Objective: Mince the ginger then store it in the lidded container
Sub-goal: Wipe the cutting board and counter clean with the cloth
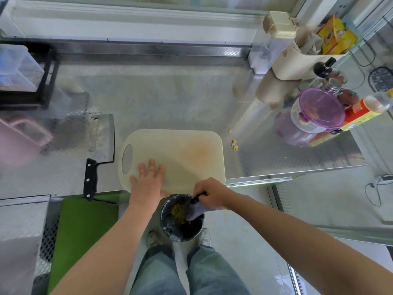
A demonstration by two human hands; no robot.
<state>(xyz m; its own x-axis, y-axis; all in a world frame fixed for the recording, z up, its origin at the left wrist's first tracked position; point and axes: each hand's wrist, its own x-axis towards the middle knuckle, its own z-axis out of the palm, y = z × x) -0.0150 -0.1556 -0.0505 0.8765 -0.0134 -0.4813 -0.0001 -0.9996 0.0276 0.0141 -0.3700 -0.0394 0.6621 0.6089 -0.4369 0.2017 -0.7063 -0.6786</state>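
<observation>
Open counter point(170, 99) beyond cutting board point(180, 154); cleaver point(100, 143) left; bottles point(359, 112) right

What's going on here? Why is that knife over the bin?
Someone is cleaning up after chopping, it seems. The left hand lies flat on the bare cutting board. The right hand grips a knife over the lined bin on the floor, where yellowish scraps lie. The purple-lidded container stands closed at the right of the counter, with yellowish bits inside. A cleaver lies left of the board.

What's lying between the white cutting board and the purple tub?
In the head view, only a few small pale scraps on the bare metal counter.
</observation>
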